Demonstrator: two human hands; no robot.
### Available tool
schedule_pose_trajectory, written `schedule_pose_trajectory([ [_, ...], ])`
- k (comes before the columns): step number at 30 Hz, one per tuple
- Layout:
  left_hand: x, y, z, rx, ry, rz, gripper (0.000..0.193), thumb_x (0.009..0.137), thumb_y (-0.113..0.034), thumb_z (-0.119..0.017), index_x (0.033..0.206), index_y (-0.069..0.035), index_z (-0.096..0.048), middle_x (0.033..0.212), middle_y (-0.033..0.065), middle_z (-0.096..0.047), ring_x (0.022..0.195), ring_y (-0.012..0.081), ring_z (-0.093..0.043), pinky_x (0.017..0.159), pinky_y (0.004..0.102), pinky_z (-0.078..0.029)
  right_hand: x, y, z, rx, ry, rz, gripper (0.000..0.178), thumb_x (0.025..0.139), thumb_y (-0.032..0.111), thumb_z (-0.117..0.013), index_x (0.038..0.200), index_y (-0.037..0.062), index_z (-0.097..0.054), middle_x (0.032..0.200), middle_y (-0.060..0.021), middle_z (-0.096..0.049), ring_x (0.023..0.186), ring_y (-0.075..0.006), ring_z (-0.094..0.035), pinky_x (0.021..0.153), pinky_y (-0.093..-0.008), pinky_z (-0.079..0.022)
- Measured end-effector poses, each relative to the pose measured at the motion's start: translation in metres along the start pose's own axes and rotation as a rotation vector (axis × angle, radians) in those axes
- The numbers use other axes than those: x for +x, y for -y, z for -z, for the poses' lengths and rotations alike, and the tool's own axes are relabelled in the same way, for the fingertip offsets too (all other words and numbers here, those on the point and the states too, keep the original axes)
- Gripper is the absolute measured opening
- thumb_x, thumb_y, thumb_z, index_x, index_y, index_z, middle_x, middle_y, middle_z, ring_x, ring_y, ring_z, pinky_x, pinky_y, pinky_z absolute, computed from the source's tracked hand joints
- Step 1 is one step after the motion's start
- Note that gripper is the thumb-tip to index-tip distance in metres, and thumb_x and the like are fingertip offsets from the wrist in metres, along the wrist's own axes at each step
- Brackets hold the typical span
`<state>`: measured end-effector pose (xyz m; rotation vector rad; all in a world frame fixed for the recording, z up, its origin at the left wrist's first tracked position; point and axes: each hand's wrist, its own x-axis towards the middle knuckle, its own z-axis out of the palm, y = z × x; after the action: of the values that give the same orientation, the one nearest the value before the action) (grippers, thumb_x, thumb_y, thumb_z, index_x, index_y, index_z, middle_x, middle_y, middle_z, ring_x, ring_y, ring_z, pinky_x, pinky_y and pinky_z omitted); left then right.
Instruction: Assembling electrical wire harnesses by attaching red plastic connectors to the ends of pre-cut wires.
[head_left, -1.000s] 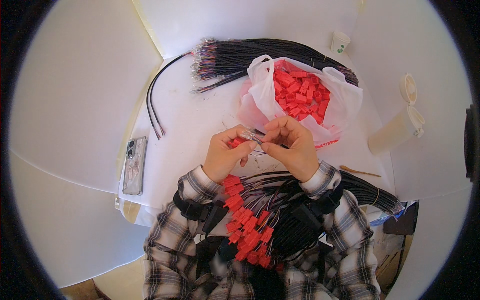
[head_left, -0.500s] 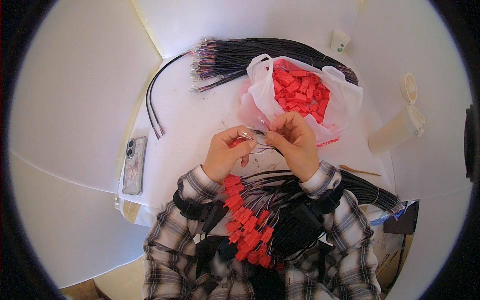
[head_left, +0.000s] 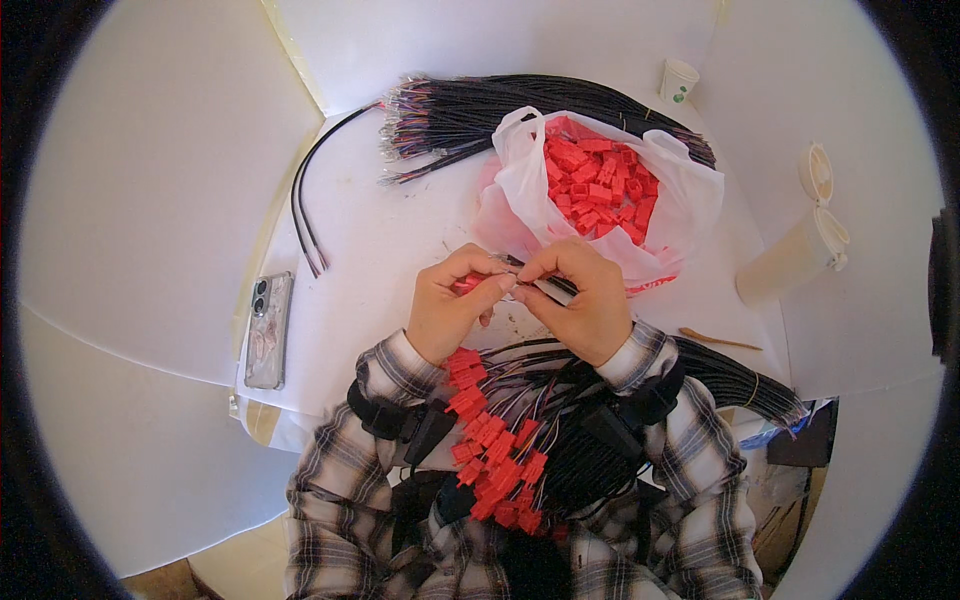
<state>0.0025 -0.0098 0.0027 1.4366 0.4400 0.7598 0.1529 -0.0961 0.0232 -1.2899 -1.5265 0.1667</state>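
Observation:
Over the middle of the table my two hands meet fingertip to fingertip. My left hand (head_left: 440,305) is closed around a red plastic connector housing (head_left: 467,285), mostly hidden by the fingers. Thumb and forefinger of my right hand (head_left: 588,305) pinch a thin wire at the housing's right side; the wire end itself is covered. A black sleeved cable (head_left: 562,286) runs behind the right fingers. Below my wrists lies a bundle of black cables (head_left: 590,450) whose ends carry several red connectors (head_left: 490,440).
Just beyond my hands stands a white plastic bag (head_left: 515,195) of loose red housings (head_left: 600,190). Behind it lies a thick black cable bundle (head_left: 520,105). A phone (head_left: 268,335) is at left; a paper cup (head_left: 679,82), lidded container (head_left: 790,262) and thin brown stick (head_left: 718,340) are at right.
My right hand has come down and left, its fingertips now meeting those of my left hand. The loose wire ends seen between the hands before are now mostly covered.

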Motion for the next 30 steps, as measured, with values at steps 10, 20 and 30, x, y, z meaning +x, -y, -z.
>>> schedule_pose_trajectory([
  [10,0.0012,-0.0032,-0.0044,-0.061,-0.039,0.054,0.008,0.081,-0.001,-0.055,0.087,0.000,-0.059,0.081,0.0047,-0.055,0.051,0.0099,-0.048,0.043,0.0212,-0.040,-0.0048,-0.0077,-0.0055,0.181,-0.022,-0.168,0.014,0.071,0.003,-0.065,0.082,0.0015,-0.056,0.073,-0.0089,-0.060,0.067,-0.0176,-0.060,0.061,-0.0268,-0.047],
  [20,0.0007,-0.0017,0.0005,-0.103,-0.015,0.051,0.013,0.083,-0.004,-0.055,0.093,0.000,-0.062,0.084,0.0044,-0.059,0.053,0.0081,-0.049,0.046,0.0207,-0.041,-0.0028,-0.0007,-0.0045,0.371,-0.006,-0.268,0.010,0.074,-0.001,-0.061,0.082,-0.0004,-0.055,0.075,-0.0058,-0.061,0.070,-0.0102,-0.059,0.066,-0.0232,-0.048],
  [30,0.0006,-0.0018,-0.0002,-0.160,-0.051,0.151,0.013,0.083,-0.008,-0.056,0.092,0.000,-0.060,0.067,0.0010,-0.053,0.049,0.0080,-0.048,0.044,0.0215,-0.039,-0.0025,-0.0005,-0.0020,0.392,-0.012,-0.343,0.011,0.075,0.001,-0.062,0.086,-0.0012,-0.059,0.075,-0.0042,-0.061,0.069,-0.0076,-0.056,0.064,-0.0221,-0.046],
])
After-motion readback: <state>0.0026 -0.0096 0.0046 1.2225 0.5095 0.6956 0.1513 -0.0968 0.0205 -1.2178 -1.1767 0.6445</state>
